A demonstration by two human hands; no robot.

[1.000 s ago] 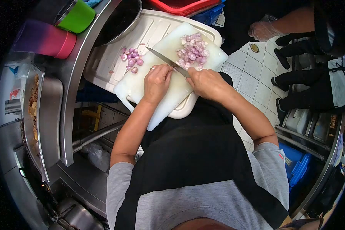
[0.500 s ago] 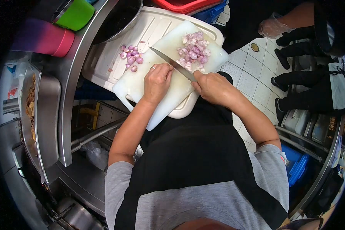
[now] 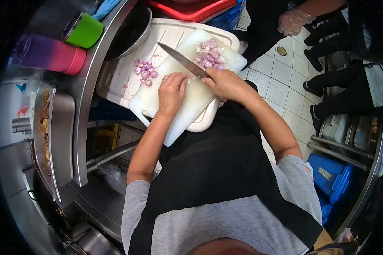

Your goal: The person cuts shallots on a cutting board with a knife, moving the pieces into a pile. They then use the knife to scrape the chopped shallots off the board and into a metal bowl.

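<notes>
Two hands at the white cutting board, one knife between them.

From my feed, the right hand is closed round the knife's handle, which the fist hides completely; only the blade shows, angled up and left across the board. The left hand lies curled, knuckles up, near the blade's heel, and I cannot tell what its fingertips press on, since they cover it. One pile of chopped shallots sits at the board's far corner, too jumbled to count. On the white tray beside the board I make out roughly eight whole peeled shallots. At top right, another person's gloved hand is cut off by the frame edge.
</notes>
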